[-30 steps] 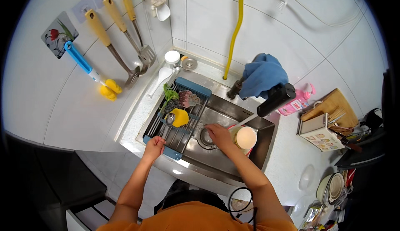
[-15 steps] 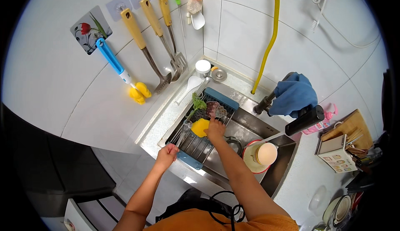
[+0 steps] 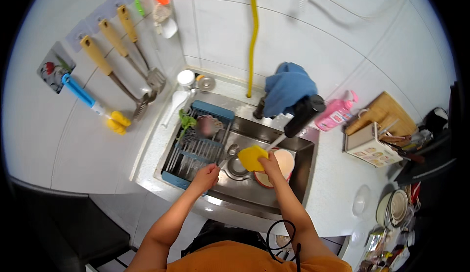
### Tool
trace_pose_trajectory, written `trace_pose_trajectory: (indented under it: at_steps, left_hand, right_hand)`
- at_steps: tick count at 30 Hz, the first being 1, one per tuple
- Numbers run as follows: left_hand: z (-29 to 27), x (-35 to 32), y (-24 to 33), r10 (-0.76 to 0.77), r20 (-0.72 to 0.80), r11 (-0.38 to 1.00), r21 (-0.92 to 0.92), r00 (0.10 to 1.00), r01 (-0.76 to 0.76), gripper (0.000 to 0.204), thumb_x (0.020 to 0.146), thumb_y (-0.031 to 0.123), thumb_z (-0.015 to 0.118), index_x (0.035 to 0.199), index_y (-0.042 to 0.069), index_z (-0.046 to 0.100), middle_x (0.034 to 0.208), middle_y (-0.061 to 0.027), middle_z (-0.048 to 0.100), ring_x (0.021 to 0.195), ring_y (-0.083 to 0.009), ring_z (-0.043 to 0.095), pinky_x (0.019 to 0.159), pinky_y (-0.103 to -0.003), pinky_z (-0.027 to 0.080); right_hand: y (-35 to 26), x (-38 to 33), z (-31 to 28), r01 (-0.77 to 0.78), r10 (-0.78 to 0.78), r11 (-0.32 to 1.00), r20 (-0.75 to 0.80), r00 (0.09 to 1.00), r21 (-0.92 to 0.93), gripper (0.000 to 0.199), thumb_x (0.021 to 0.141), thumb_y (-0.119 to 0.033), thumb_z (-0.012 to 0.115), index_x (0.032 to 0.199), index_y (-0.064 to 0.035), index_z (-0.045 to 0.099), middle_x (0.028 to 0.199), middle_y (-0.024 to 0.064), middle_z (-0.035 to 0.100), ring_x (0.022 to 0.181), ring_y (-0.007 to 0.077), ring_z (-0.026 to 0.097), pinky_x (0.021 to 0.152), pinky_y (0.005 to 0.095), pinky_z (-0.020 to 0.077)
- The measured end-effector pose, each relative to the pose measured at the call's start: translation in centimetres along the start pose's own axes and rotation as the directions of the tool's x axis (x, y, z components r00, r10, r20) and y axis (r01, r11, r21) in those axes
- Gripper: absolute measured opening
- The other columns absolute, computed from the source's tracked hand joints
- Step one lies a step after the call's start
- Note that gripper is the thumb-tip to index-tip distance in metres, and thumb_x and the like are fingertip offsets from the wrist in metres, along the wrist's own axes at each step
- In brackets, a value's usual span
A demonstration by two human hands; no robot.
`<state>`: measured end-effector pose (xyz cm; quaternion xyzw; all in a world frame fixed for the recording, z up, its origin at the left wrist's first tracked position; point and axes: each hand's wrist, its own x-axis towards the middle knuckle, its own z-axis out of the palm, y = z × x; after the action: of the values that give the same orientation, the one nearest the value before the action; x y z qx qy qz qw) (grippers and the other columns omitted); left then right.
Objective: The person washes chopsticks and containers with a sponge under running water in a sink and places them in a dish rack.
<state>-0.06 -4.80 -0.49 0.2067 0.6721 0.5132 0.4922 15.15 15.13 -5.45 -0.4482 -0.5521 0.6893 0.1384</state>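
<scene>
My right hand (image 3: 269,166) is closed on a yellow sponge (image 3: 252,158) over the sink, next to the water stream (image 3: 276,142) from the black faucet (image 3: 304,116). A spoon (image 3: 232,149) is in my closed left hand (image 3: 206,176), its bowl end pointing up over the drain (image 3: 238,165). Below my right hand, a red-rimmed bowl (image 3: 264,180) holds a pale beige bowl (image 3: 284,160). To the left, a blue-grey drying rack (image 3: 213,109) lies across the sink, carrying a green leafy-looking item (image 3: 186,120), a dark mesh scrubber and a blurred pinkish pad (image 3: 208,126).
A blue cloth (image 3: 291,88) drapes over the faucet. A pink pump bottle (image 3: 335,112) and a utensil holder (image 3: 369,144) stand on the right counter. A white spoon (image 3: 175,106) and white jar (image 3: 186,78) sit at the left. Long-handled utensils (image 3: 117,73) hang on the wall.
My right hand has lifted the yellow sponge off the rack and carried it right to the water stream. My left hand has brought the spoon rightward over the basin. The view has shifted right.
</scene>
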Motion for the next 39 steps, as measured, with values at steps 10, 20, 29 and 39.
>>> trace_pose_trajectory:
  at_steps: [10, 20, 29, 39]
  left_hand:
    - [7.2, 5.4, 2.1, -0.206, 0.215, 0.977, -0.012, 0.955, 0.213, 0.027, 0.086, 0.028, 0.045, 0.065, 0.011, 0.043, 0.049, -0.0012, 0.046, 0.031, -0.0067, 0.033, 0.030, -0.022, 0.020]
    - [10.1, 6.1, 1.0, -0.264, 0.283, 0.952, -0.081, 0.922, 0.297, 0.023, 0.085, 0.023, 0.044, 0.066, 0.010, 0.044, 0.051, -0.0023, 0.046, 0.031, -0.0081, 0.031, 0.029, -0.023, 0.020]
    - [10.8, 5.5, 0.1, -0.256, 0.247, 0.948, -0.125, 0.935, 0.293, 0.020, 0.083, 0.022, 0.045, 0.067, 0.010, 0.043, 0.050, -0.0025, 0.045, 0.031, -0.0089, 0.033, 0.027, -0.023, 0.020]
    - [11.5, 5.0, 0.9, -0.194, 0.193, 0.977, -0.055, 0.962, 0.208, 0.019, 0.082, 0.023, 0.045, 0.070, 0.008, 0.047, 0.050, -0.0022, 0.046, 0.032, -0.0094, 0.034, 0.029, -0.023, 0.024]
  right_hand:
    - [0.4, -2.9, -8.8, 0.087, -0.067, 0.992, -0.207, 0.976, 0.088, 0.040, 0.081, -0.007, 0.044, 0.120, -0.0104, 0.038, 0.108, 0.0092, 0.049, 0.096, 0.0229, 0.053, 0.066, 0.0349, 0.0528]
    - [-1.2, -3.2, -5.2, 0.604, -0.748, 0.123, 0.326, 0.577, -0.787, 0.049, 0.071, 0.001, 0.047, 0.120, -0.0076, 0.041, 0.113, 0.0127, 0.049, 0.108, 0.0318, 0.044, 0.089, 0.0377, 0.0367]
    - [0.3, -4.0, -6.5, 0.632, -0.717, -0.047, 0.466, 0.518, -0.774, 0.036, 0.071, -0.011, 0.050, 0.107, -0.0129, 0.054, 0.114, 0.0046, 0.049, 0.109, 0.0220, 0.044, 0.092, 0.0390, 0.0331]
    - [0.5, -4.7, -4.8, 0.617, -0.762, -0.018, 0.411, 0.501, -0.787, 0.029, 0.070, -0.012, 0.054, 0.099, -0.0118, 0.058, 0.104, 0.0006, 0.055, 0.098, 0.0203, 0.049, 0.078, 0.0348, 0.0377]
